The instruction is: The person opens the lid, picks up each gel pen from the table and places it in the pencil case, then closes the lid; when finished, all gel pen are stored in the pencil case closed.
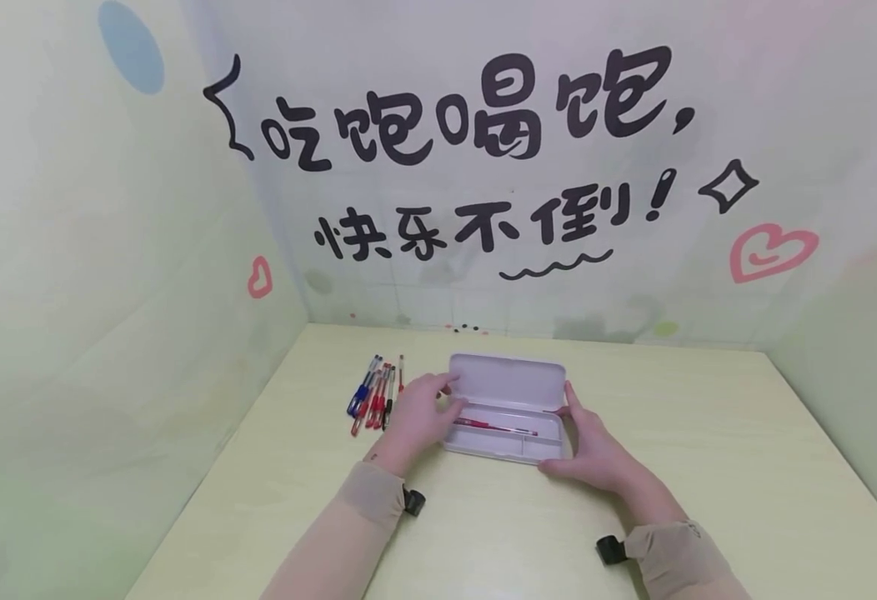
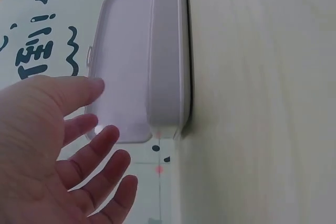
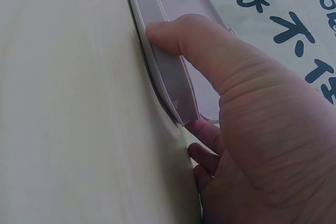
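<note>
A pale lilac pencil case lies on the table with its lid raised at the back. Inside its rear compartment is a red pen; a divider splits the front part. My right hand grips the case's right end, the thumb pressed on the front wall and the fingers round the side. At the left end hovers my left hand, its fingers loosely spread beside the lid. In the left wrist view this hand holds nothing, and a gap shows between its fingertips and the case.
Several blue, red and black pens lie in a loose group left of the left hand, partly hidden by it. The light wooden table meets a printed fabric wall behind the case. Black wrist cameras sit at both cuffs.
</note>
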Motion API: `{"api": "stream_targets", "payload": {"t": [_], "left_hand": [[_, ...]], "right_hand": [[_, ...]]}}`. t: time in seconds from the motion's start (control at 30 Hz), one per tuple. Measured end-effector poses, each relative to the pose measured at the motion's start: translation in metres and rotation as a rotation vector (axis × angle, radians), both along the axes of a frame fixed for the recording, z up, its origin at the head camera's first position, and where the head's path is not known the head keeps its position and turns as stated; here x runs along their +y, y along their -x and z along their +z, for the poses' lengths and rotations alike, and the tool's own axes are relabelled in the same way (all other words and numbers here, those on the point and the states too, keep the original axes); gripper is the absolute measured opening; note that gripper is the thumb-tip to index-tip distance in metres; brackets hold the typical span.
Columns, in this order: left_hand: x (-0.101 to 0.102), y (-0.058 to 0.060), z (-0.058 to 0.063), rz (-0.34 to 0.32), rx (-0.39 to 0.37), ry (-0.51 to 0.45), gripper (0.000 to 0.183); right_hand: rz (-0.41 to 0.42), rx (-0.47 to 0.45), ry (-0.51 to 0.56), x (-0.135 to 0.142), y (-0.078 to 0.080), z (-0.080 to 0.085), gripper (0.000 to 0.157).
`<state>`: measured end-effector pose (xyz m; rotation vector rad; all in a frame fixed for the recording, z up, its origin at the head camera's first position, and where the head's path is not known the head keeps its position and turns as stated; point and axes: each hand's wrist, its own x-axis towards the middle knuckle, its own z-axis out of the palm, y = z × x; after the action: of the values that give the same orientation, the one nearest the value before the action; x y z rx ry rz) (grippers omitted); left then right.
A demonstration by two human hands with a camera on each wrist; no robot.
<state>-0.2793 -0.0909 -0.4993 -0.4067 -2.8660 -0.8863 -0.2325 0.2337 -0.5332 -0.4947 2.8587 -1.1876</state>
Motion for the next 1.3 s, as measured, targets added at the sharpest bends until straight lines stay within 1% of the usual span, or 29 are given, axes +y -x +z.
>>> {"api": "stream_targets", "payload": {"t": [0.13,0.2,0.3,0.47,0.6,0.73,0.83,0.97,1.17,1.3], "left_hand": [[-0.017,0.006,0.004,0.125,0.02,-0.062,0.059],[-0.027,0.011,0.005,0.177,0.045,-0.061,0.061],[-0.045,0.018,0.003,0.239,0.058,-0.022,0.067],[-0.076,0.025,-0.003,0.349,-0.006,0.039,0.074],[-0.099,0.028,-0.006,0.424,-0.067,0.042,0.073],[-0.115,0.027,-0.008,0.456,-0.123,0.054,0.07],[-0.122,0.027,-0.007,0.469,-0.159,0.066,0.066],[-0.125,0.026,-0.005,0.485,-0.198,0.066,0.059],[-0.126,0.025,-0.005,0.481,-0.242,0.096,0.053],[-0.126,0.025,-0.005,0.484,-0.273,0.095,0.046]], "right_hand": [[-0.001,0.007,0.001,0.001,0.001,-0.001,0.149],[-0.004,0.003,0.0,0.001,0.002,-0.002,0.149],[-0.005,0.0,0.0,0.001,0.002,-0.002,0.149],[-0.007,-0.007,-0.009,0.0,0.002,-0.002,0.149],[-0.006,-0.021,-0.008,0.0,0.001,0.0,0.15],[-0.002,-0.026,-0.007,-0.001,0.001,0.001,0.15],[-0.001,-0.022,-0.006,0.0,0.002,0.0,0.149],[0.001,-0.012,-0.008,0.0,0.002,-0.001,0.149],[-0.001,-0.021,-0.008,0.001,0.002,-0.002,0.149],[-0.003,-0.021,-0.01,-0.001,0.002,-0.003,0.148]]}}
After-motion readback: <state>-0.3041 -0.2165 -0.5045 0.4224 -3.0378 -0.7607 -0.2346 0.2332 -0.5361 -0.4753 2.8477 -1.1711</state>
